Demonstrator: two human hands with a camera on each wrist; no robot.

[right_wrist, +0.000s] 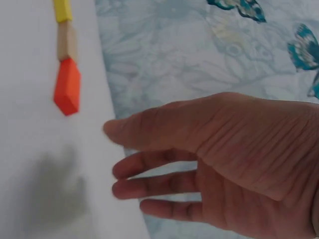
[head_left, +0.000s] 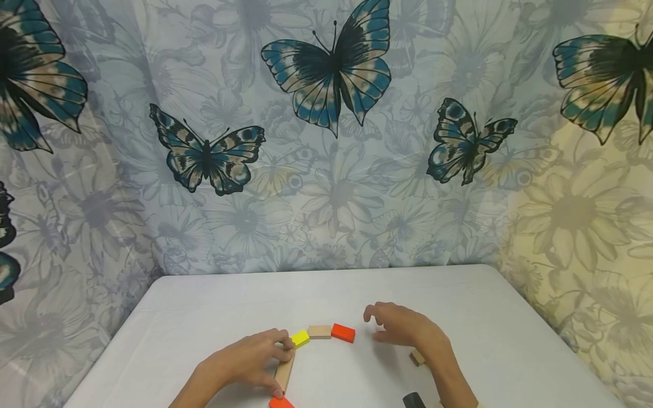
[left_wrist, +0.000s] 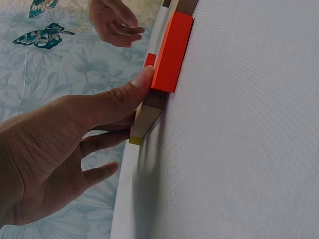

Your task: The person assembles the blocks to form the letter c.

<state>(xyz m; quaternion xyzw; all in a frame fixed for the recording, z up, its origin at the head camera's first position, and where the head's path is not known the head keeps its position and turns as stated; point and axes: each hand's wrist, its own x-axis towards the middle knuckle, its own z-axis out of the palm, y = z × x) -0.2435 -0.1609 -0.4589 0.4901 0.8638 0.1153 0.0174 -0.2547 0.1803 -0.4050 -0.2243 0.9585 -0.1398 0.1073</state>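
Note:
My left hand (head_left: 253, 358) spans a long plain wooden block (head_left: 284, 374). The thumb presses where that block meets a near red block (left_wrist: 173, 52), and the fingers bend round its far end beside a yellow block (head_left: 300, 339). Along the same curved row follow a short plain wooden block (head_left: 319, 332) and another red block (head_left: 343, 333) at its right end. To the right of that red block, my right hand (head_left: 405, 326) hovers over the table, holding nothing. In the right wrist view its fingers (right_wrist: 159, 186) are relaxed and apart from the thumb.
A small wooden block (head_left: 417, 357) lies by the right forearm, partly covered by it. Closer to me is a black object (head_left: 414, 400), cut off by the frame edge. The white table (head_left: 229, 300) ends at a butterfly-patterned cloth backdrop (head_left: 336, 226).

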